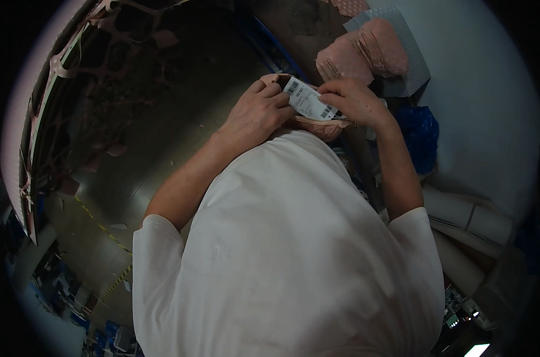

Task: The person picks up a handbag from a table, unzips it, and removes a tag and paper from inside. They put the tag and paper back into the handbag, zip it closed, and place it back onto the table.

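Close against my shirt front is a pink zippered pouch [320, 129], its zipper open along the near edge. A white printed label [307, 100] with barcodes lies across the opening. My left hand [259, 111] is closed on the pouch's left side, its fingers curled over the rim beside the label. With thumb and fingertips, my right hand [358, 101] pinches the label's upper right edge. The inside of the pouch is mostly hidden by the label and my hands.
Stacks of pink cut pieces [365, 50] lie on a grey sheet [409, 35] beyond my right hand. Below them is a blue plastic bag [418, 137], with pale rolls [466, 214] at the right. Pink cut-out netting [61, 65] hangs at the left; yellow-black tape [103, 229] marks the floor.
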`<act>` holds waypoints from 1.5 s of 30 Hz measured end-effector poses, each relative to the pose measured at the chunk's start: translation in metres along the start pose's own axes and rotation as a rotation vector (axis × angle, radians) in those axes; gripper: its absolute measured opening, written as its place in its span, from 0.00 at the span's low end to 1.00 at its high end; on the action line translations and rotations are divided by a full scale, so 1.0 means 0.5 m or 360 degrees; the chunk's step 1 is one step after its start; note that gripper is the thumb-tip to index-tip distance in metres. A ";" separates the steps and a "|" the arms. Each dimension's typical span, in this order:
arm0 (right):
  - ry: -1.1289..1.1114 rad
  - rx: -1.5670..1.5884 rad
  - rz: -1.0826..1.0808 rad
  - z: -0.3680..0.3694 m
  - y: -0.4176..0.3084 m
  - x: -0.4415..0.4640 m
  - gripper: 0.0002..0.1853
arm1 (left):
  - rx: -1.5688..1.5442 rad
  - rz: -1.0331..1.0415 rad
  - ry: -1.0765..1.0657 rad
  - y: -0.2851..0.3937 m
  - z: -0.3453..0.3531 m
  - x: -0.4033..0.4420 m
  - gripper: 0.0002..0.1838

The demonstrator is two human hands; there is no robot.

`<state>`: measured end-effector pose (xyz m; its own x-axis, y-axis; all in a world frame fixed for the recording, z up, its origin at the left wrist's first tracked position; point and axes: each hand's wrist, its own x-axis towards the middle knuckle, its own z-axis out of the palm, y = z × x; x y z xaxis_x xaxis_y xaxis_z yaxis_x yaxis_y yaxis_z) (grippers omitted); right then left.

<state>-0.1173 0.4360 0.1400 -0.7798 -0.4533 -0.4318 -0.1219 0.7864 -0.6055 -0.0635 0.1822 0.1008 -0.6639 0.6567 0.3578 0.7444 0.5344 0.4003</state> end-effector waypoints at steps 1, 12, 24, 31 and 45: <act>-0.0017 -0.0014 0.0010 -0.002 -0.003 -0.001 0.16 | 0.0006 -0.0001 0.0002 0.000 0.001 0.000 0.08; -0.0012 -0.0053 -0.0045 -0.001 0.003 0.003 0.17 | -0.0004 -0.0019 0.0003 0.005 0.004 0.000 0.07; -0.0002 -0.0583 -0.0204 0.027 -0.075 0.032 0.11 | -0.0009 -0.0054 -0.0028 0.007 0.015 -0.001 0.04; 0.0008 -0.0575 -0.0221 0.035 -0.048 0.029 0.10 | 0.0000 -0.0071 0.0023 0.010 0.017 -0.011 0.03; 0.0726 0.0116 -0.0037 -0.039 0.028 -0.066 0.16 | 0.0077 -0.0086 0.0048 0.014 0.016 -0.012 0.02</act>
<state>-0.1052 0.4701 0.1589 -0.9699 -0.2267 -0.0894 -0.1116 0.7395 -0.6638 -0.0536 0.1862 0.0947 -0.7043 0.6103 0.3627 0.7097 0.5940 0.3788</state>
